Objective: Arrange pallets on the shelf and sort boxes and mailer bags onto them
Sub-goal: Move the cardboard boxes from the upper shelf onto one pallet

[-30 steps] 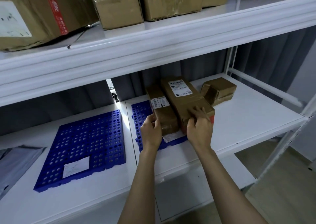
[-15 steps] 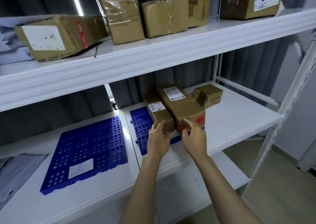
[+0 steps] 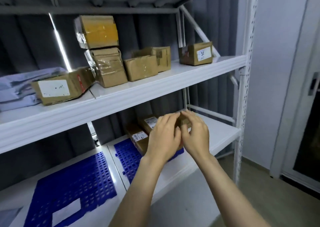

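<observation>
The person's left hand (image 3: 164, 136) and right hand (image 3: 196, 135) meet over a small cardboard box (image 3: 183, 122) on the lower shelf (image 3: 223, 133). The fingers of both hands curl round it from either side in a narrow two-handed hold. The hands hide most of the box and blur softens the rest, so whether it rests on the deck or is lifted cannot be told. It sits at about 3 o'clock from the right blue pallet (image 3: 127, 157). On that pallet a narrow long box (image 3: 136, 137) lies just beside a wider long box (image 3: 148, 122), and the left hand covers their near ends. At 9 o'clock of this pallet lies the left blue pallet (image 3: 74, 183), with a white paper label (image 3: 66, 209) near its front edge. The upper shelf (image 3: 155, 83), at 12 o'clock above the hands, holds grey mailer bags (image 3: 15, 86) at its far left. Beside them is a tilted white-labelled box (image 3: 58, 88), then a taped box (image 3: 110, 69) with a yellow-taped box (image 3: 98, 31) stacked on it. Further right are a low box (image 3: 140, 67) and a numbered box (image 3: 197, 53). A white perforated post (image 3: 242, 105) stands at 3 o'clock.
</observation>
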Tool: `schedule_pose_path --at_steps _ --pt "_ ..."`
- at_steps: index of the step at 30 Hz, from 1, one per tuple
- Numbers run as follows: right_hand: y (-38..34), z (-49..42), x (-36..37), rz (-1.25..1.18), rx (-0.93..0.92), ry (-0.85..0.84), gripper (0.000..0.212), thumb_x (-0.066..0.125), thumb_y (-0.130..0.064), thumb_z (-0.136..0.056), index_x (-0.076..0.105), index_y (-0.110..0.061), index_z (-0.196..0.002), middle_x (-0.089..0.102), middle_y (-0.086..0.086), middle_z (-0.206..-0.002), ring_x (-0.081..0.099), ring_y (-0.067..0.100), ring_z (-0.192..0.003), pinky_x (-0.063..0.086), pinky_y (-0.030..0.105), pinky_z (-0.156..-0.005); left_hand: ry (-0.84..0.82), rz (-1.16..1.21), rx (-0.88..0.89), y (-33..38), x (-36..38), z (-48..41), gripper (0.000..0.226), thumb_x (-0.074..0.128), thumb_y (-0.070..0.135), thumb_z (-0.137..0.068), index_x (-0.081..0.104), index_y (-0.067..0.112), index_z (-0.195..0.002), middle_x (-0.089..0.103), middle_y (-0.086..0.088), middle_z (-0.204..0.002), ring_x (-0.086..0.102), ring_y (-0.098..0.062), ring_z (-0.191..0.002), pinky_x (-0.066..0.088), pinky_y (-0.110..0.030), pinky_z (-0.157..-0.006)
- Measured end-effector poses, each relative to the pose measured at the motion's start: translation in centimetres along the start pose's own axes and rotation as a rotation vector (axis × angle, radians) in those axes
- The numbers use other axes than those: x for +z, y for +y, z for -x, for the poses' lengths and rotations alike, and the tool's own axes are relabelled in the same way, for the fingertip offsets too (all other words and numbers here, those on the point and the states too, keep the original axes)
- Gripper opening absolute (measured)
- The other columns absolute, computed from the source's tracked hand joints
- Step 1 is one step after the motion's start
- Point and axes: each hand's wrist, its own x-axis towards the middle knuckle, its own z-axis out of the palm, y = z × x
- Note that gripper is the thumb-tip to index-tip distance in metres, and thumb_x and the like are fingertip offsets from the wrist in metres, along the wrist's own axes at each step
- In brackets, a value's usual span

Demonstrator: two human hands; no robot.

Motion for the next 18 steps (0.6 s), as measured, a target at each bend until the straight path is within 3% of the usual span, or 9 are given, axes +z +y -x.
schedule_pose_path --at_steps 6,14,18 --pt "-3.4 -5.0 -4.4 -0.014 -0.124 0.141 0.042 0.047 -0.011 -0.088 0.061 -0.013 -0.128 0.058 0.004 -0.135 0.045 0.019 -0.131 0.038 0.038 -0.11 0.072 -0.111 0.169 3.7 -4.0 -5.0 0.044 0.048 0.02 -0.094 0.046 0.017 -0.139 0.051 0.002 -0.137 0.041 -0.013 -0.127 0.036 -0.025 -0.102" --pt "-4.7 -13.2 -7.3 -0.007 -0.136 0.226 0.041 0.055 -0.011 -0.086 0.059 -0.013 -0.126 0.061 0.003 -0.128 0.051 0.021 -0.12 0.039 0.028 -0.098 0.129 -0.264 0.175 5.0 -5.0 -12.3 0.046 0.048 0.022 -0.093 0.044 0.017 -0.139 0.047 0.0 -0.139 0.038 -0.018 -0.129 0.036 -0.033 -0.103" --pt "-2.9 -17.9 -7.7 0.012 -0.103 0.233 0.045 0.061 -0.013 -0.081 0.057 -0.01 -0.126 0.06 0.006 -0.126 0.053 0.025 -0.116 0.041 0.03 -0.093 0.17 -0.278 0.152 5.2 -3.7 -17.0 0.046 0.049 0.022 -0.092 0.045 0.015 -0.137 0.047 -0.002 -0.139 0.037 -0.018 -0.13 0.032 -0.031 -0.107"
